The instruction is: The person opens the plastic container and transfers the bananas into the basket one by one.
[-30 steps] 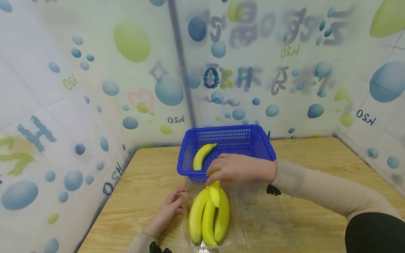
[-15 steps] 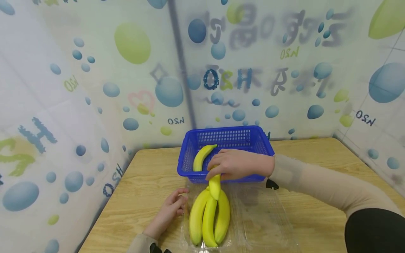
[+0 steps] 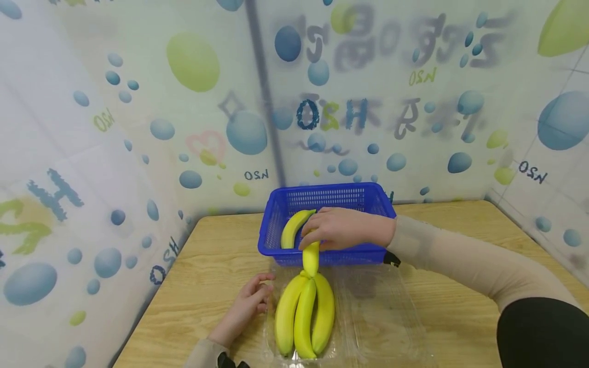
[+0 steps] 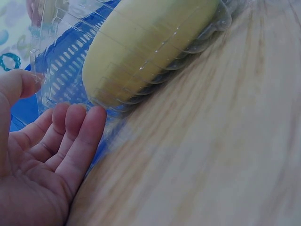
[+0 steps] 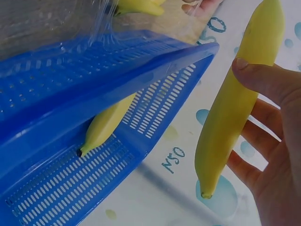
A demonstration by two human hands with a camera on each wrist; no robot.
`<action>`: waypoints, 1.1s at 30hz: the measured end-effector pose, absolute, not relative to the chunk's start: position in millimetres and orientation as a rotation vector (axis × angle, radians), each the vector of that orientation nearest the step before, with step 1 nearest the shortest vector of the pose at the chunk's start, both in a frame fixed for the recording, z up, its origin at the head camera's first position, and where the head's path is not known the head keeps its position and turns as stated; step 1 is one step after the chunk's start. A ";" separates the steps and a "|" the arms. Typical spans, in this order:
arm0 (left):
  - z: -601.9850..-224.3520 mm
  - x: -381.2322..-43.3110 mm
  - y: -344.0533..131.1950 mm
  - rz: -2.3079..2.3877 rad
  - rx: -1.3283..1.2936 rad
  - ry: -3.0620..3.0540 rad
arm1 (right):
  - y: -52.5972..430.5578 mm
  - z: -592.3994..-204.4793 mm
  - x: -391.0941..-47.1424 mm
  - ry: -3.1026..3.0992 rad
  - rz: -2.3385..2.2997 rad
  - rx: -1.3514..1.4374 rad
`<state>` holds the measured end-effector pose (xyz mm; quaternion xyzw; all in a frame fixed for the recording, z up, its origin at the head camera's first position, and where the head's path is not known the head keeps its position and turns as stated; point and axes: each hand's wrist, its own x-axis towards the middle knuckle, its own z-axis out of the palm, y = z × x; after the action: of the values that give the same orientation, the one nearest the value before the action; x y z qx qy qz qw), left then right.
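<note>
My right hand (image 3: 347,227) grips a yellow banana (image 5: 235,108) between thumb and fingers, above the front rim of the blue basket (image 3: 264,243). In the head view this banana's lower end hangs just over the stem ends of a cluster of bananas (image 3: 304,317). That cluster lies in one half of a clear plastic clamshell box (image 3: 386,322). My left hand (image 3: 250,301) rests beside the box, its relaxed fingertips right at the clear side wall in the left wrist view. Another banana (image 3: 293,230) leans inside the basket at its left end.
The wooden table (image 3: 216,255) carries the box and, behind it, the basket. The box's other half lies spread open to the right. A patterned curtain (image 3: 207,128) closes in the back and both sides.
My right hand has risen and moved back toward the basket with the banana, whose lower end has drawn up off the cluster. The left hand stays in place.
</note>
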<state>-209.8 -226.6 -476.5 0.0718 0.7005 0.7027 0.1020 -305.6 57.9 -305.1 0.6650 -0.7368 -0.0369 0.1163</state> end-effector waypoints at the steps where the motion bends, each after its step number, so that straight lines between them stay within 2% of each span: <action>1: -476.6 -210.0 -226.9 2.076 0.217 2.065 | 57.6 -305.2 -307.0 -2.161 -0.110 1.946; 33: -477.9 -209.7 -228.0 2.085 0.265 2.052 | 48.1 -304.2 -342.1 -2.262 -0.133 1.870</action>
<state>-209.7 -228.0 -477.9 0.0899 0.6949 0.7061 0.1020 -342.1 48.1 -304.2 0.6331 -0.7660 -0.0451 0.1017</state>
